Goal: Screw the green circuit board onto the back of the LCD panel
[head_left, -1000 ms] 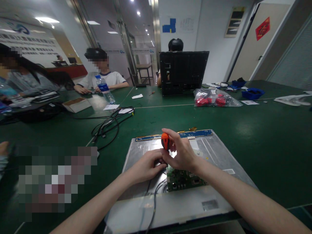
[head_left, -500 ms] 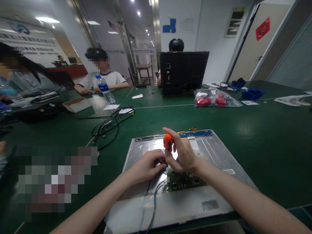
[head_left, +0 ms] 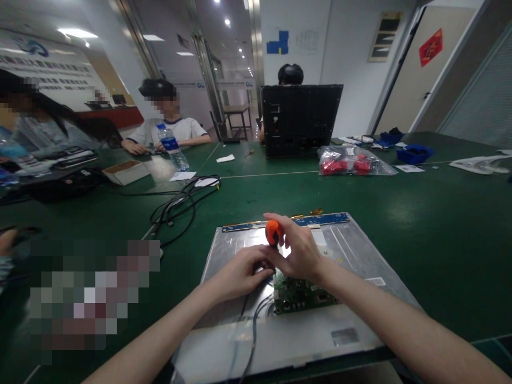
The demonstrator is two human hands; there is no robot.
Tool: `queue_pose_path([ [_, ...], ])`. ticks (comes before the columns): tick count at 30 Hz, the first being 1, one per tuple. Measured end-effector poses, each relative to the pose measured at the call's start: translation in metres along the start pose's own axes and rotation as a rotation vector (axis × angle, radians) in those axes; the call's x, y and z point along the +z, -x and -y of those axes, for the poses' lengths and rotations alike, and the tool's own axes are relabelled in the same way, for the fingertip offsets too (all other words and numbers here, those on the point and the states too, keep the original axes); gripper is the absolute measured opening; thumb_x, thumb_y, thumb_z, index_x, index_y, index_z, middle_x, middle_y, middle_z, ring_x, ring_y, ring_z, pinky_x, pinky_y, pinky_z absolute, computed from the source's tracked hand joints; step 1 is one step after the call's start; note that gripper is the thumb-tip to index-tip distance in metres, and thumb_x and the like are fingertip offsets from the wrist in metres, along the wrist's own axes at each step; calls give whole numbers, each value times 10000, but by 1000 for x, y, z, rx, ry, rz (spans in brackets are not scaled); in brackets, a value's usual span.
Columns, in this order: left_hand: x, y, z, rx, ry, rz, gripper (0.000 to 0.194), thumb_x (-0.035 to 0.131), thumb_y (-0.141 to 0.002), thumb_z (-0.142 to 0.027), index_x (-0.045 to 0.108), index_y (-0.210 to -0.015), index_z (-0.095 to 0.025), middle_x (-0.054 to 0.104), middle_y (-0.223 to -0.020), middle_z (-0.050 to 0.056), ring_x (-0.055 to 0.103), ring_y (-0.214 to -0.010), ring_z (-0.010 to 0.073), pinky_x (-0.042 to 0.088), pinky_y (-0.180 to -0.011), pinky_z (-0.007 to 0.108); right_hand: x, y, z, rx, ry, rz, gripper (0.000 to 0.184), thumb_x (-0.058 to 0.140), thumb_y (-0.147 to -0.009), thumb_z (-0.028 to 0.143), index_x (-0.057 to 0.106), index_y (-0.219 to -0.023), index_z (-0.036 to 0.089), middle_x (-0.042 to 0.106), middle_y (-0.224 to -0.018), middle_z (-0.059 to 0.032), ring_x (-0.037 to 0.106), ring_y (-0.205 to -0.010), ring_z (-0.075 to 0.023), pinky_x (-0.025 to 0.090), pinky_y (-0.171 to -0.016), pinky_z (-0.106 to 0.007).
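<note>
My right hand (head_left: 301,250) grips a screwdriver (head_left: 272,232) by its orange and black handle, which stands roughly upright. The screwdriver's tip is hidden behind my fingers. Close against it, my left hand (head_left: 244,272) has its fingers curled at the edge of a green circuit board (head_left: 300,298); what they pinch, if anything, is hidden. The board lies on the back of a silver display panel (head_left: 356,309), flat on the table. Along the panel's far edge runs a narrow blue circuit strip (head_left: 340,217). A thin dark cable (head_left: 254,336) trails from the board toward me.
Black cables (head_left: 192,197) lie coiled to the left on the green table (head_left: 440,224), near a water bottle (head_left: 172,146) and an open box (head_left: 126,172). Beyond the panel are a bag of red items (head_left: 352,162), blue trays (head_left: 415,154) and a standing black monitor (head_left: 302,120). Several people sit around.
The screwdriver handle tilts and shifts slightly right, then back left, as my right hand's fingers change position on it. My left hand and the panel stay put.
</note>
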State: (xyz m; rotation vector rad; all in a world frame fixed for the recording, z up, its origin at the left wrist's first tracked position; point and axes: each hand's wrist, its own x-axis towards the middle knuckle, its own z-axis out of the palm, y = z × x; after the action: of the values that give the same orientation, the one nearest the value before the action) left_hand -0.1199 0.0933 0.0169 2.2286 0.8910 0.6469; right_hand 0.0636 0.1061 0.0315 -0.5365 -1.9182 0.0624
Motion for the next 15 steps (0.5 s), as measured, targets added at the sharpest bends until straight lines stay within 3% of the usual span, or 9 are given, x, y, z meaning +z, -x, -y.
queue_pose_path([
  [4, -1, 0, 1, -9, -41, 10, 74, 603, -870, -161, 676, -857, -166, 690, -848, 42, 629, -763, 191, 487, -711, 301, 2, 2, -1, 34, 11, -10, 507, 538, -972, 336, 375, -1427, 184, 615, -809, -3, 524, -546, -122, 486, -511, -247],
  [9, 0, 1, 0, -26, -33, 24, 81, 603, -873, -170, 670, -827, -168, 681, -806, 30, 617, -735, 182, 474, -670, 277, 5, 4, -5, 39, -12, -19, 608, 545, -979, 368, 243, -1481, 206, 550, -743, 42, 460, -496, -100, 402, -435, -213],
  [15, 0, 0, 2, -24, -30, 19, 85, 597, -872, -175, 668, -826, -162, 677, -816, 33, 613, -732, 178, 472, -674, 275, 6, 2, -5, -9, -26, -42, 480, 545, -981, 327, 343, -1405, 228, 591, -820, 8, 499, -538, -103, 421, -447, -211],
])
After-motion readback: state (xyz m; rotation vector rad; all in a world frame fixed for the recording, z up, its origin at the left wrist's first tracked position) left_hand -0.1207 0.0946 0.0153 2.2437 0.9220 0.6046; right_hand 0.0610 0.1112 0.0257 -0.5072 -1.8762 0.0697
